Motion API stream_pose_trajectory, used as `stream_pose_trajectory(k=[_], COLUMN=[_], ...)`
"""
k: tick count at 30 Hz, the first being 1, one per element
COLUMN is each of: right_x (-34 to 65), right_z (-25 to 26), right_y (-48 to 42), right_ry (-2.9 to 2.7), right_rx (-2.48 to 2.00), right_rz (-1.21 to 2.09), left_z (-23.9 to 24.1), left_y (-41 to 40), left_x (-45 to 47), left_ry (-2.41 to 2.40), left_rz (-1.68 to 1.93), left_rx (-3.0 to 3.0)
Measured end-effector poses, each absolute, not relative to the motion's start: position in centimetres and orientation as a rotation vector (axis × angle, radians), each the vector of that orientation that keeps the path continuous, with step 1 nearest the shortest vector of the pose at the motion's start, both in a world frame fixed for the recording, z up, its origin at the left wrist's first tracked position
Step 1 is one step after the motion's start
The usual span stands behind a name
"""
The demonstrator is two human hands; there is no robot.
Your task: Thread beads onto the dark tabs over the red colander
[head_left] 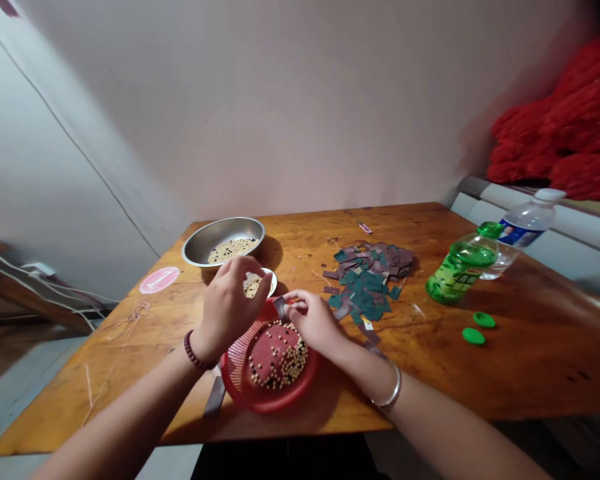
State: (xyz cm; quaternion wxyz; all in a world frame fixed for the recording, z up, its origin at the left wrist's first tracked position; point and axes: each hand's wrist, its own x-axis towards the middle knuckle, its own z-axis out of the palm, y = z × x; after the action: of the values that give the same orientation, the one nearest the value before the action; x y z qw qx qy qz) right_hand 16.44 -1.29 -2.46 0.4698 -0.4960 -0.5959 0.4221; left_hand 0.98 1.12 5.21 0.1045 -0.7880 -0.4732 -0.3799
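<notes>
**beanwatcher:** Closest to the lens are the two forearms, and right past them sits the red basket [240, 387] with the beans [280, 357] heaped on its raised middle. What are the hands actually doing?

**tabletop_tom:** The right hand [313, 320] has thumb and forefinger pinched shut on a small grey slip [283, 307], just above the basket's far rim. I'd say it's a tip-pinch because the slip is so thin and flat. The left hand [230, 303] is curled, with its fingertips bunched downward over the small bowl [267, 280] of beans. I can't tell if anything's between them, since the back of the hand hides that.

**beanwatcher:** And around them?

**tabletop_tom:** Beyond the left fingertips there's a metal bowl [223, 241] with more beans in it. I'm guessing both bowls are kept close for short reaches. Just past the right fingers is a pile of green and purple cards [367, 277], and further out that side are a green bottle [460, 263], a clear bottle [525, 230] and two green caps [480, 328]. A pink sticker [159, 280] lies well off the left fingers on the wooden table [530, 373].
</notes>
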Motion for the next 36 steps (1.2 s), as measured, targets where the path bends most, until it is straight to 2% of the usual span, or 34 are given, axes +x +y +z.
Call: stream_pose_trajectory(k=[3,5,11,16,24,30,36], right_x=[16.3,16.2,15.8,15.7,15.9,16.1,16.2], right_z=[-2.1,-2.0,-2.8,-3.0,-2.6,-2.1,-2.0], right_y=[-1.8,-2.1,-2.0,-1.6,-1.9,-1.9,-1.8], right_ry=[-1.55,-1.571,-1.576,-1.577,-1.592,-1.602,-1.635], right_rx=[-1.286,-1.261,-1.21,-1.239,-1.258,-1.296,-1.344], right_rz=[0.98,0.987,0.965,0.944,0.921,0.88,0.837], left_z=[6.7,6.6,2.6,0.5,-0.2,0.9,0.5], left_y=[5.8,9.9,18.8,20.4,19.5,16.8,15.7], left_x=[3.3,4.8,7.3,7.7,8.3,11.9,15.1], left_ry=[-1.448,-1.503,-1.562,-1.51,-1.484,-1.184,-0.984], left_rz=[-0.662,-0.194,0.211,0.314,0.204,0.077,0.189], left_rx=[-2.377,-2.535,-2.686,-2.749,-2.68,-2.857,-3.005])
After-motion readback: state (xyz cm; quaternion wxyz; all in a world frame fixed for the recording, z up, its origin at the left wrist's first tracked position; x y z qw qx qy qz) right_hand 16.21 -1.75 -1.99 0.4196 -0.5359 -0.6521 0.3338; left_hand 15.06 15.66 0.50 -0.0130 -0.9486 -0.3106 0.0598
